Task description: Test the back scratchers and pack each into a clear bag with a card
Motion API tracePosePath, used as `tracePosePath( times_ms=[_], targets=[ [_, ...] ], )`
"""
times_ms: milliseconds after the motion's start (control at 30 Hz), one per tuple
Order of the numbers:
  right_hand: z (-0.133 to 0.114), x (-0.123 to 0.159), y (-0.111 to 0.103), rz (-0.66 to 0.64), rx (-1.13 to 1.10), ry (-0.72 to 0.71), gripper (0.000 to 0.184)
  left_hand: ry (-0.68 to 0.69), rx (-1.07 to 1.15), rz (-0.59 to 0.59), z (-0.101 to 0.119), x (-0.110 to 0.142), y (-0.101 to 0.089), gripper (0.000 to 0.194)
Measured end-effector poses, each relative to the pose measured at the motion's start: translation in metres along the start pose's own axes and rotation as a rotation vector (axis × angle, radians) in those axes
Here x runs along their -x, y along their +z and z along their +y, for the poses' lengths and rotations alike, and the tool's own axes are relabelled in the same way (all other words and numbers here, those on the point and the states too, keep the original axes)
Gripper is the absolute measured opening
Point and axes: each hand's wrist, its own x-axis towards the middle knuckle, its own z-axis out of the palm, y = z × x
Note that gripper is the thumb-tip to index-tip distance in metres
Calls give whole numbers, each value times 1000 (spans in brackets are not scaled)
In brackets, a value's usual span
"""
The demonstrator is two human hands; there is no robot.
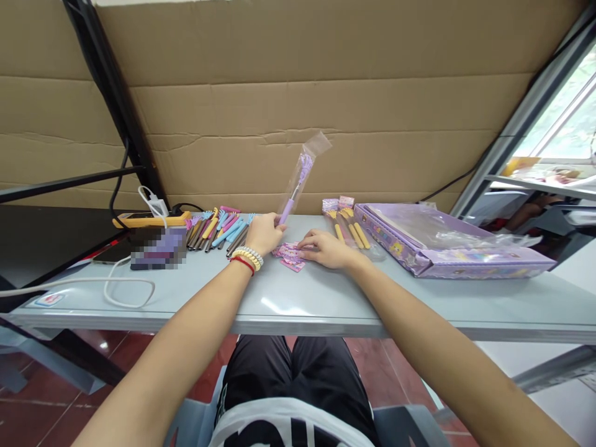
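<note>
My left hand (264, 234) is closed round the lower end of a purple-handled stick (287, 210) with a metal shaft. It stands tilted up to the right inside a clear plastic sleeve (318, 145). Small pink printed cards (292, 264) lie spread on the table between my hands. The fingers of my right hand (328, 249) are bent down and closed at the right edge of these cards, with the fingertips on a card. Just beyond my right hand are yellow-handled sticks (356, 231) in clear sleeves with printed tops.
Left of my hands lies a pile of coloured sticks (218, 228) with metal shafts. Further left are a phone (114, 250), a yellow-edged device (151, 220) and a white cable (128, 304). A purple box (470, 266) holding clear plastic stands at the right. Cardboard (326, 105) closes off the back.
</note>
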Motion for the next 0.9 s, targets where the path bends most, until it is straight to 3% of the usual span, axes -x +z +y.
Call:
tracePosePath(
  times_ms=[267,467,900],
  targets=[
    [-5,0,6,-92,74,102,44,31,-19,-15,-1,0,0,23],
    [-9,0,4,-156,47,92,49,42,-9,-30,1,2,-1,24],
    [-7,-4,5,-56,-9,4,42,71,-56,-26,1,3,-2,23]
  ],
)
